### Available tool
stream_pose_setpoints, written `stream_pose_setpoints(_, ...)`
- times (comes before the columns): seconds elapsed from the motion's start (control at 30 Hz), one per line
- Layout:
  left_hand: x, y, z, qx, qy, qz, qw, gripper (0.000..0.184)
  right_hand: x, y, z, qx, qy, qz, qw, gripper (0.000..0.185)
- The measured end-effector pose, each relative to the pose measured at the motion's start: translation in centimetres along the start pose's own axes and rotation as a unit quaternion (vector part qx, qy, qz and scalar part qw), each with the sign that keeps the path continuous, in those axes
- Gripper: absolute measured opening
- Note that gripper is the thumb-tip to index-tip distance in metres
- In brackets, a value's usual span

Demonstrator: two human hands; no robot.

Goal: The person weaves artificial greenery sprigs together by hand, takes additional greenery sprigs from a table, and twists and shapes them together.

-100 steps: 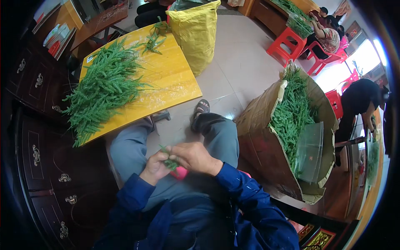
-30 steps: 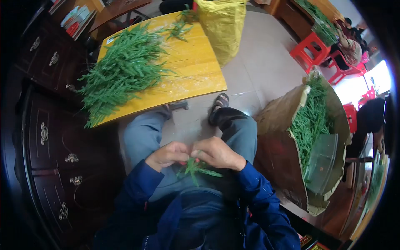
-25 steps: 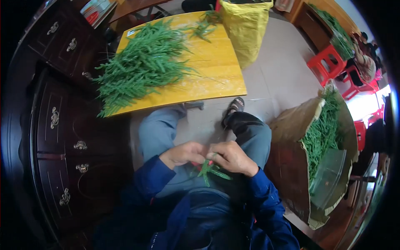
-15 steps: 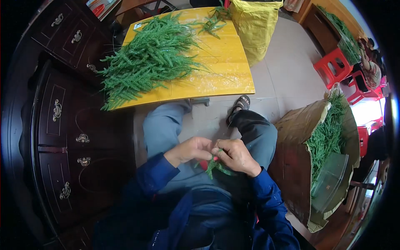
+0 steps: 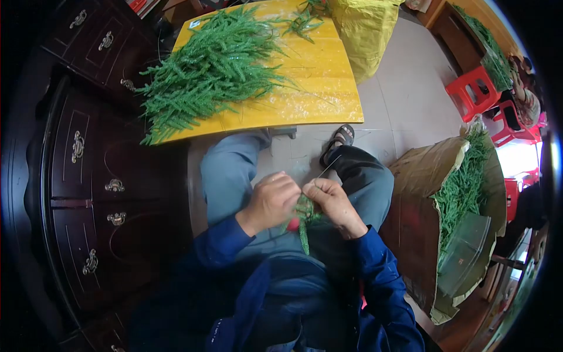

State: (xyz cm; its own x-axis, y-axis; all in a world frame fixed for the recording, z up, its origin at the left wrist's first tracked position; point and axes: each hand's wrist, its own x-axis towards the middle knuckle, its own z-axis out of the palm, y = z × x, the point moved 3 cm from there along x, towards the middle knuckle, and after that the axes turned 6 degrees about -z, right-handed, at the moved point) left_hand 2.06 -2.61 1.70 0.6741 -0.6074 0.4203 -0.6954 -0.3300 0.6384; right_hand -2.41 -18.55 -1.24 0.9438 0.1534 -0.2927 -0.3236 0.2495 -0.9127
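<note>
Over my lap, an artificial green pine sprig [image 5: 304,236] hangs below my two hands. My right hand [image 5: 333,205] pinches its upper end between thumb and finger, and a thin wire stem [image 5: 329,166] sticks up from that grip. My left hand [image 5: 271,202] is closed against the sprig from the other side, its fingers curled and slightly blurred. A small red piece [image 5: 293,224] shows just under the left fingers; I cannot tell whether it is a fingertip cover or part of the sprig.
Ahead, a yellow table [image 5: 328,100] bears a large heap of green sprigs [image 5: 214,70]. A yellow sack [image 5: 366,38] stands beyond it. To the right is a cardboard box [image 5: 419,199] of greenery. Dark drawers [image 5: 88,146] line the left. Red stools [image 5: 472,94] and another person [image 5: 528,100] are far right.
My left hand has turned and curled, moving slightly up. The right hand is a little higher, and the wire stem now shows above it. The view has tilted slightly.
</note>
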Motion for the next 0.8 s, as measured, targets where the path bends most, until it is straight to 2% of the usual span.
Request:
stream_pose_setpoints(0.1, -0.3, -0.9, 0.2, -0.095, -0.016, -0.117, 0.988, 0.009, 0.2, 0.2, -0.5, -0.013, -0.001, -0.028, 1.0, 0.029)
stream_pose_setpoints(0.13, -0.7, -1.7, 0.2, -0.152, -0.069, -0.186, 0.968, 0.008, 0.3, 0.2, -0.7, -0.024, 0.0, -0.048, 0.999, 0.029)
stream_pose_setpoints(0.23, -1.2, -3.2, 1.2, -0.42, -0.091, -0.302, 0.851, 0.02, 0.4, 0.1, -1.1, -0.007, 0.007, -0.053, 0.999, 0.028)
stream_pose_setpoints(0.27, -1.3, -3.6, 1.2, -0.43, -0.116, -0.302, 0.843, 0.025, 0.6, 0.1, -1.2, -0.004, -0.003, -0.058, 0.998, 0.028)
stream_pose_setpoints(0.4, -1.5, -3.8, 1.3, -0.437, -0.133, -0.32, 0.83, 0.019, 0.4, 0.0, -0.8, 0.011, -0.003, -0.064, 0.998, 0.022)
stream_pose_setpoints(0.5, -1.6, -4.4, 1.3, -0.441, -0.136, -0.328, 0.824, 0.015, 0.5, -0.1, -0.8, -0.052, -0.001, -0.115, 0.992, 0.018)
stream_pose_setpoints(0.6, -1.4, -4.4, 1.2, -0.449, -0.129, -0.324, 0.823, 0.014, 0.6, 0.5, -0.8, -0.064, 0.002, -0.123, 0.99, 0.015)
stream_pose_setpoints(0.7, -1.4, -4.2, 1.1, -0.478, -0.122, -0.326, 0.806, 0.016, 0.7, 0.6, -2.1, -0.207, 0.014, -0.092, 0.974, 0.007)
stream_pose_setpoints(0.8, -1.4, -4.2, 1.1, -0.507, -0.119, -0.344, 0.781, 0.018, 0.7, 0.5, -2.2, -0.172, 0.025, -0.095, 0.98, 0.007)
